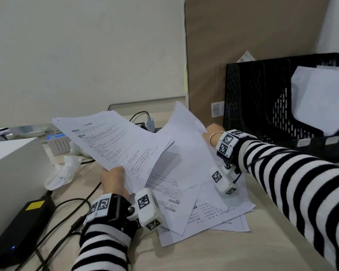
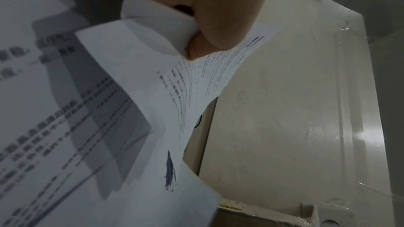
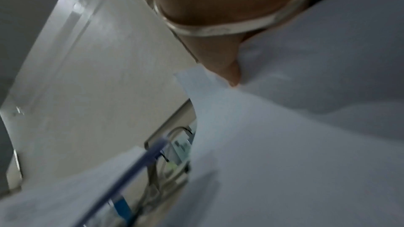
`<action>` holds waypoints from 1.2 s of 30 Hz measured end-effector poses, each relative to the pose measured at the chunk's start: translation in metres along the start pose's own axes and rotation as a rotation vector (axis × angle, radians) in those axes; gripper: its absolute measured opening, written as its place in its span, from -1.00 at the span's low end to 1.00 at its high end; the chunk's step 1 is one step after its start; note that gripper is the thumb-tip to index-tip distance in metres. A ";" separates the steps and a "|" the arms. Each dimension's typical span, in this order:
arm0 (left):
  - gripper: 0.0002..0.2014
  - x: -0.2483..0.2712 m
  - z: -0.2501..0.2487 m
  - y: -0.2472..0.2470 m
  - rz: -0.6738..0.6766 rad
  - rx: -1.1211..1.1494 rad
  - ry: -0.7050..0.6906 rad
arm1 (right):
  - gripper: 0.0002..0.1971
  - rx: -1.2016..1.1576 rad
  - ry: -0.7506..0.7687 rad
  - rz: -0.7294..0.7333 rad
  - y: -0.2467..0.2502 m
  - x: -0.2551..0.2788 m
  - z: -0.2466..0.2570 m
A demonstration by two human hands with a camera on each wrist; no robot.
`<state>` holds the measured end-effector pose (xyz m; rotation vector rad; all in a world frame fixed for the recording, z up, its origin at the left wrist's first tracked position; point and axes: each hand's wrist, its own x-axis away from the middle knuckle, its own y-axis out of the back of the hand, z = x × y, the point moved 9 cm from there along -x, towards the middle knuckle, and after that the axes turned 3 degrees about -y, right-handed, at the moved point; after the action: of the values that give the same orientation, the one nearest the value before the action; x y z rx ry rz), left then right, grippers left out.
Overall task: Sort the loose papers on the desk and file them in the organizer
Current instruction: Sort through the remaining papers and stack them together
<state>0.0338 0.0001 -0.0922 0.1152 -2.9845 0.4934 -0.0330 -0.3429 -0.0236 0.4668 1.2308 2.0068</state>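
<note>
Papers (image 1: 117,139) white, black print. Organizer (image 1: 262,98) black mesh. Sleeves (image 1: 294,182) black-white stripes. Desk (image 1: 213,255) pale beige. Power brick (image 1: 22,229) black, yellow label. Wall (image 1: 76,51) cream.

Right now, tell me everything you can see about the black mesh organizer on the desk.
The black perforated metal file organizer stands upright at the desk's far right, against a brown cardboard panel. Several tall dividers split it into slots open toward the front. The left slots look empty; a slot at the right holds a leaning stack of white sheets. The right hand, holding a blank white sheet, is just left of its front corner; contact is unclear.
</note>
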 end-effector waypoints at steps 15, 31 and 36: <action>-0.79 0.035 0.006 -0.055 0.568 -0.075 0.131 | -0.44 -0.635 0.364 -0.187 0.080 0.063 -0.023; -0.73 0.037 -0.003 -0.060 0.591 -0.129 -0.002 | -0.45 -0.683 0.360 -0.035 0.053 0.091 -0.048; -0.60 0.026 -0.011 -0.048 0.474 0.012 -0.075 | -0.59 -0.895 0.229 -0.108 0.049 0.096 -0.058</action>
<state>0.0134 -0.0427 -0.0637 -0.5968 -3.0735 0.5592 -0.1530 -0.3206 -0.0147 -0.2676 0.3562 2.2980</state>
